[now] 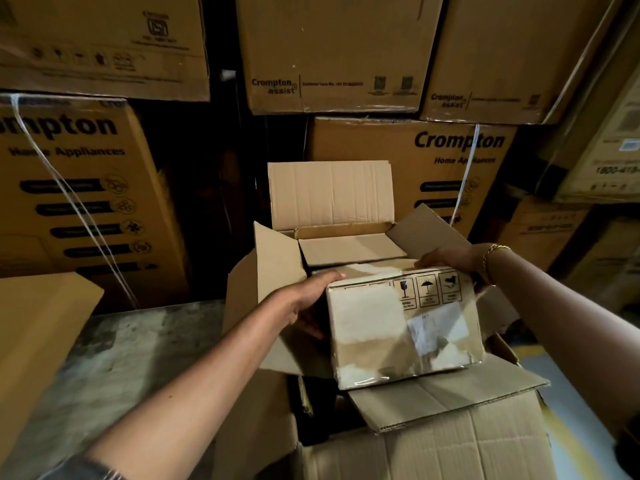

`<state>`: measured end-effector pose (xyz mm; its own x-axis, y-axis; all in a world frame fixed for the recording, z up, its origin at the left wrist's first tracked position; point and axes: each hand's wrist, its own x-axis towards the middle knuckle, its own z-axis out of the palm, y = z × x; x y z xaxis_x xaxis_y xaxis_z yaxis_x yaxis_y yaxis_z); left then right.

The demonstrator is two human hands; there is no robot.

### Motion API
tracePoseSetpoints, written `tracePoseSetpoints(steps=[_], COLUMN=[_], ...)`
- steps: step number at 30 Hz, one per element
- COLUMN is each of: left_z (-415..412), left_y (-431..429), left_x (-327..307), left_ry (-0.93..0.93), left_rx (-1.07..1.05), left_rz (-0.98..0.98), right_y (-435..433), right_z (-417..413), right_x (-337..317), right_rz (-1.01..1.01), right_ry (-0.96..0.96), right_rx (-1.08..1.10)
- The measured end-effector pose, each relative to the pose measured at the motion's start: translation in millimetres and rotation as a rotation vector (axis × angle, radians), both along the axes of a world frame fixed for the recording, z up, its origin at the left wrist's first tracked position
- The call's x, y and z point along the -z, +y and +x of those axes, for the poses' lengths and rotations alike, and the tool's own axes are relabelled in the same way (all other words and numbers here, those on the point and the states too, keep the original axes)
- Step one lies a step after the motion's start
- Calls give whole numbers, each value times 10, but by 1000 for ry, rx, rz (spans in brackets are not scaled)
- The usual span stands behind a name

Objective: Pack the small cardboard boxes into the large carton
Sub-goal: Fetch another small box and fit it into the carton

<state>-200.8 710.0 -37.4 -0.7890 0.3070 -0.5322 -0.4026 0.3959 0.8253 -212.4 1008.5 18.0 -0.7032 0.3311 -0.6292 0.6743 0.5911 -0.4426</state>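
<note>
A small cardboard box [401, 323] with handling symbols, tape and a white label is held over the open mouth of the large carton [273, 271]. My left hand [308, 299] grips its left side and my right hand [450, 259] holds its far top edge. The carton's four flaps stand open: a tall back flap [330, 192], a left flap, a right flap and a front flap [446, 396] under the small box. Another small box [349, 249] lies inside the carton toward the back. The carton's bottom is hidden.
Stacked printed appliance cartons [460, 150] form a wall behind and on both sides. A plain cardboard piece [34, 323] sits at the left on a grey concrete ledge [138, 341]. More cardboard [433, 448] lies at the front, with pale floor at the lower right.
</note>
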Motion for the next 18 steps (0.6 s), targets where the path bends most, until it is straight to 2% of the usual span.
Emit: tracePoseSetpoints(steps=[7,12,18], left_z=[-279,-441,-551], left_y=[47,155,326], left_x=[51,79,257], left_ry=[67,119,163], left_rx=[-65,-187,-335], left_rz=[59,124,132], right_y=[50,56,158], right_z=[-104,-205,-393], right_x=[168,272,489], right_rz=[6,-101,-265], right_ry=[214,373,390], right_rx=[-1,30,-11])
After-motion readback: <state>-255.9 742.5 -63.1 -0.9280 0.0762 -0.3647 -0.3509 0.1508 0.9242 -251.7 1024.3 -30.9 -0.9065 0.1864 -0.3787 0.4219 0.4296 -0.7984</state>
